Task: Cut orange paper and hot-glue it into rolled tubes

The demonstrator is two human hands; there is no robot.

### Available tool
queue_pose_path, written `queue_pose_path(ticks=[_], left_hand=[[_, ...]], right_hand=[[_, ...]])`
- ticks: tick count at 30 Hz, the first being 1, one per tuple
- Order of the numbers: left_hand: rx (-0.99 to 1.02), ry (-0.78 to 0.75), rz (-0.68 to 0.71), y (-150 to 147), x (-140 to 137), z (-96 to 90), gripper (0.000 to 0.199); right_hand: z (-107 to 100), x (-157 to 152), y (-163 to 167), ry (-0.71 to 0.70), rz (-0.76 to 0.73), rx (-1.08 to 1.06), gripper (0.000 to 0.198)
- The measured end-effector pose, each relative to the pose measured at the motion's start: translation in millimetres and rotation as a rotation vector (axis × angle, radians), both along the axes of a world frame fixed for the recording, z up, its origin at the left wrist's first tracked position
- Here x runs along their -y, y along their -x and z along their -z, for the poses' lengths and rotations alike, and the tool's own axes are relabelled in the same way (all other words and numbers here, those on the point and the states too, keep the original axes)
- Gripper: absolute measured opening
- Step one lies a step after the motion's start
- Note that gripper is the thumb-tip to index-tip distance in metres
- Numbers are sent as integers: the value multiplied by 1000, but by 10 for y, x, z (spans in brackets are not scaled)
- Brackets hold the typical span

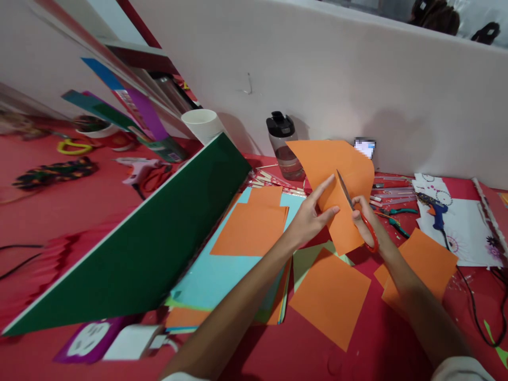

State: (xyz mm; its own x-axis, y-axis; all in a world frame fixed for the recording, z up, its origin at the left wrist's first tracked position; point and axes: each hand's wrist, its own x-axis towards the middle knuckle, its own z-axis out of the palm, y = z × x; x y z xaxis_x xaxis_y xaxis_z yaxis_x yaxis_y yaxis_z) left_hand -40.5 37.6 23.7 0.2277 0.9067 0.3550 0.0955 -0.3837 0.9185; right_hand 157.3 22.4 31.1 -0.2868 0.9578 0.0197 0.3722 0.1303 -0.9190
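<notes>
My left hand (311, 214) pinches the left edge of an orange paper sheet (337, 169), holding it up off the red table (357, 344). My right hand (367, 219) grips red-handled scissors (357, 211). Their blades point up and away and sit against the sheet's middle. Loose orange sheets lie below: one in front (329, 296), one at the right (424, 264), and a small stack on light blue paper (250, 225) at the left.
A large dark green board (130, 254) slants across the left. A clear bottle with a black lid (283, 145) and a white cup (202, 124) stand by the wall. A blue glue gun (436, 209), pens, sticks and white decorated paper lie at the right; cables trail off.
</notes>
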Motion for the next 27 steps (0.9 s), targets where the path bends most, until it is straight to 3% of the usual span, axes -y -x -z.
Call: queue_pose_path(ticks=[27], left_hand=[[1,1,-2,6,-8,25,79]], right_hand=[[33,-3,36,-43,28,-32,63]])
